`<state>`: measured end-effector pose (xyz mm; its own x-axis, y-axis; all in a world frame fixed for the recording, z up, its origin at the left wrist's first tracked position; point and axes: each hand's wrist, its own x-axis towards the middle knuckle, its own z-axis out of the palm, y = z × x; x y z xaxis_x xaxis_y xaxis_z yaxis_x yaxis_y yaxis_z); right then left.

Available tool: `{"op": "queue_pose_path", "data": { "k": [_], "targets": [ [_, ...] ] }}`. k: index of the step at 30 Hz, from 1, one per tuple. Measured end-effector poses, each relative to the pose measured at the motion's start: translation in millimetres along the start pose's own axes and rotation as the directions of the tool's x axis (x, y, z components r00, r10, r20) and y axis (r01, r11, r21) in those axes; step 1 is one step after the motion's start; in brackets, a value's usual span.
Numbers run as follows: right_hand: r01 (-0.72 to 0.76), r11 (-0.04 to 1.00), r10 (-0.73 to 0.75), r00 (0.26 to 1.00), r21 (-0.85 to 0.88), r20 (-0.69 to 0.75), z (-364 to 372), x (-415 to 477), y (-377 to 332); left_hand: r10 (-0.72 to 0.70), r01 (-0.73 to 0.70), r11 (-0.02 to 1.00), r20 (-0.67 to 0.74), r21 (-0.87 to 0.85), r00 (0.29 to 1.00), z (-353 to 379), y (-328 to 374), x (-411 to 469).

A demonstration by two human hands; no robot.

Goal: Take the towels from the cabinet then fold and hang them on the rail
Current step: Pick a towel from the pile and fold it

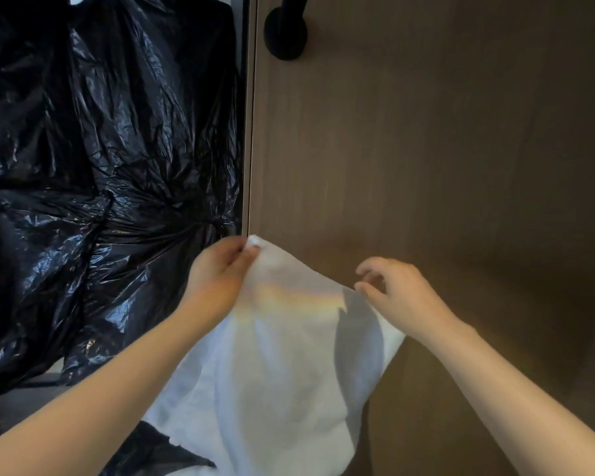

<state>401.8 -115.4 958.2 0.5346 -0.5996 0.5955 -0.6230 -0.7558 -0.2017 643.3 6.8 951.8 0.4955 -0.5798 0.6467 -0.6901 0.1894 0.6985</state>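
One towel (289,355); left hand (217,269) pinches it; right hand (395,293) at edge

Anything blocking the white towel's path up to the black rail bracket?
Nothing visible: only bare brown wood panel lies between the white cloth towel and the round black rail bracket. Crumpled black plastic sits off left.

Soft matt cloth towel (282,372); glossy crinkled black plastic sheeting (100,149); smooth matt wood-grain panel (443,149); matt black rail bracket (285,36) (material unclear).

White towel (282,372) w/ faint rainbow streak, glossy blk plastic bags (100,132), brown wood-grain panel (461,132), blk mount (285,34)
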Motion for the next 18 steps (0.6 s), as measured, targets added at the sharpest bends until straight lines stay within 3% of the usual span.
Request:
{"op": "queue_pose_path", "data": {
  "k": [3,9,14,18],
  "targets": [
    [-0.008,0.974,0.006,1.0,0.228,0.009,10.4,-12.8,-22.1,0.018,-0.005,0.994,0.119,-0.112,0.993,11.6,6.7,-19.7],
    [-0.082,0.836,0.033,0.994,0.542,0.1,32.1,-38.2,-45.4,0.047,-0.022,0.991,0.179,-0.135,0.983,22.2,10.0,-47.6],
    [-0.076,0.822,0.035,0.996,0.564,0.083,43.0,-45.7,-49.1,0.079,-0.034,0.977,0.211,-0.209,0.974,24.0,11.6,-65.3],
    [-0.111,0.74,0.058,0.993,0.663,0.102,44.8,-47.7,-50.9,0.06,-0.005,0.971,0.223,-0.238,0.973,23.6,11.6,-73.1]
  ]
}}
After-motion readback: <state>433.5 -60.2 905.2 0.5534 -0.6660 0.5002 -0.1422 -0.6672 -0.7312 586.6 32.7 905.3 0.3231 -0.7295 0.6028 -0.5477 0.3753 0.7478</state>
